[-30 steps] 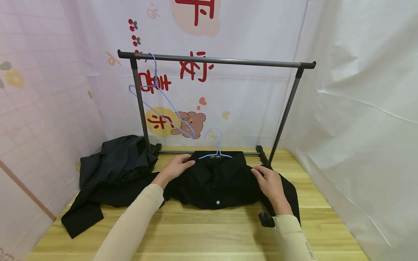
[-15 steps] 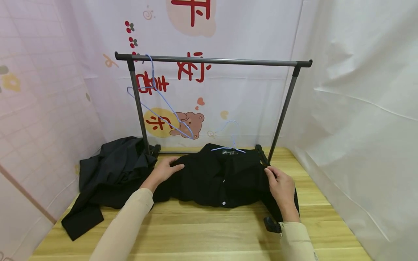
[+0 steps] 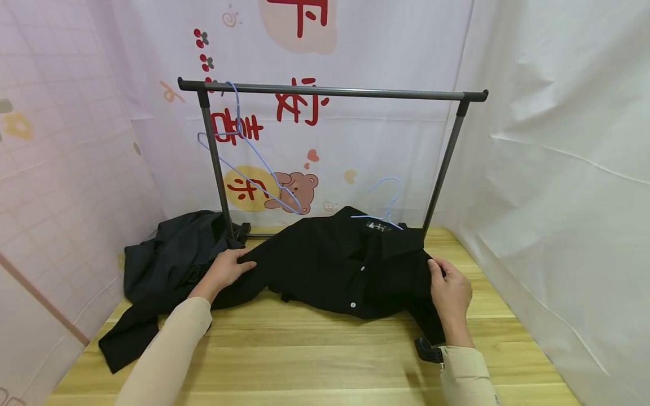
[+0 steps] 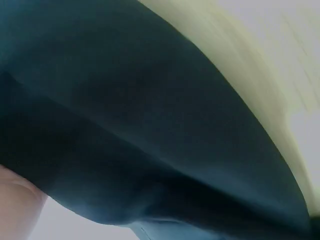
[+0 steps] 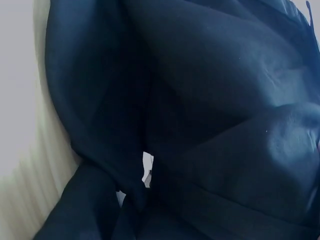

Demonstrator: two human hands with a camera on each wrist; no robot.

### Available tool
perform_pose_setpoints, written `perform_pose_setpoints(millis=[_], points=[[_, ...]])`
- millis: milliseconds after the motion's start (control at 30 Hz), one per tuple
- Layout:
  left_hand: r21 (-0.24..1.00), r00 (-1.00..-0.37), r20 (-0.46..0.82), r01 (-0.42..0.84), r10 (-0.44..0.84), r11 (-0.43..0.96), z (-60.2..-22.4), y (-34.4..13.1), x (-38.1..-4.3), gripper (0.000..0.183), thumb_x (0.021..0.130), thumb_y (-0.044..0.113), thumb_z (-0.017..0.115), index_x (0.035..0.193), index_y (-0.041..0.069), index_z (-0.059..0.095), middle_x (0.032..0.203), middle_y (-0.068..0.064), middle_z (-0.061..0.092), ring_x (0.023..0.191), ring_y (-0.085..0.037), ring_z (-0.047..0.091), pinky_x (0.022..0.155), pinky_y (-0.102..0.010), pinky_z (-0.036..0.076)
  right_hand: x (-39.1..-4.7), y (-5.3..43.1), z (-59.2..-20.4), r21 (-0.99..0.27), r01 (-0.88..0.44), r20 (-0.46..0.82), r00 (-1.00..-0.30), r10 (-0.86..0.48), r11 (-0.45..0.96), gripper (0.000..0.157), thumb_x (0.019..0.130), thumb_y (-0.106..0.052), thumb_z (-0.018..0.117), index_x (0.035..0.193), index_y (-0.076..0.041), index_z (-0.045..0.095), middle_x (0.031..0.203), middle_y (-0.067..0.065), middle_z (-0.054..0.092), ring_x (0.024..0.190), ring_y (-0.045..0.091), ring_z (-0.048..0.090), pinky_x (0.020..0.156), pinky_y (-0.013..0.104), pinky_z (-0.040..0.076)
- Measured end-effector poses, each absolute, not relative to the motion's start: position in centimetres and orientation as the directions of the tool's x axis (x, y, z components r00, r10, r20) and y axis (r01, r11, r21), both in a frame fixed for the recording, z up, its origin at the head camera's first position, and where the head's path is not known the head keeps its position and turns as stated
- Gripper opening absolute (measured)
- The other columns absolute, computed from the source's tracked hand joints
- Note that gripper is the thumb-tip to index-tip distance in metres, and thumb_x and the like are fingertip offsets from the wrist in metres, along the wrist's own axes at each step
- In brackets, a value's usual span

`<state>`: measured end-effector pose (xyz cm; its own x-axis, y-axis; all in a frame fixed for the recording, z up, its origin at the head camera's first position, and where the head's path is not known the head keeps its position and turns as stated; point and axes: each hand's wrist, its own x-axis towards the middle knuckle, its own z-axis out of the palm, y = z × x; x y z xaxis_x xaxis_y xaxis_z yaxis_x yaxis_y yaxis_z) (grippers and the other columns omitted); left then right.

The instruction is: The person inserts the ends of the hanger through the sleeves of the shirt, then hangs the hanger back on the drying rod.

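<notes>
Your left hand (image 3: 222,275) pinches one sleeve (image 3: 264,276) and your right hand (image 3: 452,290) the opposite shoulder (image 3: 422,270) of the black shirt (image 3: 320,259) on the desk (image 3: 304,361), so better pull both sides gently and equally, that the hanger (image 3: 389,214) sits centred in the collar (image 3: 403,242).

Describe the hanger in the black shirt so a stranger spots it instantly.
Find the dark rack, then the black shirt in front of it. At the shirt's collar, a thin pale-blue wire hanger pokes up. Unlike the other hanger, hooked bare over the bar, this one's lower part is inside the shirt.
</notes>
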<state>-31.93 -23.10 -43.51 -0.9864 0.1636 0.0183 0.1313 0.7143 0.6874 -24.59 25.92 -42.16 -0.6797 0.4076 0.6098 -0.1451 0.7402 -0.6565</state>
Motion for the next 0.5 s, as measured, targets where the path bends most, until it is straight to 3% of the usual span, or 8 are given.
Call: perform_pose_setpoints(millis=[300, 500], points=[[0.489, -0.985, 0.025, 0.161, 0.171, 0.857, -43.4, -29.8, -29.8, 0.046, 0.096, 0.02, 0.066, 0.129, -0.011, 0.058, 0.127, -0.033, 0.056, 0.117, -0.052, 0.051, 0.094, -0.061, 0.044, -24.2, 26.9, -41.4, -0.735, -0.06, 0.544, -0.647, 0.535, 0.675, 0.026, 0.098, -0.023, 0.064, 0.1, 0.001, 0.074, 0.1, 0.022, 0.071, 0.093, 0.046, 0.064, 0.075, 0.057, 0.044], [0.375, -0.992, -0.015, 0.113, 0.128, 0.92, -43.5, -35.0, -27.4, 0.038, 0.093, 0.015, 0.066, 0.119, -0.013, 0.061, 0.116, -0.036, 0.06, 0.106, -0.054, 0.056, 0.084, -0.062, 0.047, -24.1, 27.4, -41.1, -0.766, -0.016, 0.51, -0.624, 0.592, 0.642, 0.028, 0.099, -0.024, 0.062, 0.103, 0.001, 0.073, 0.104, 0.023, 0.07, 0.096, 0.048, 0.062, 0.079, 0.058, 0.043]])
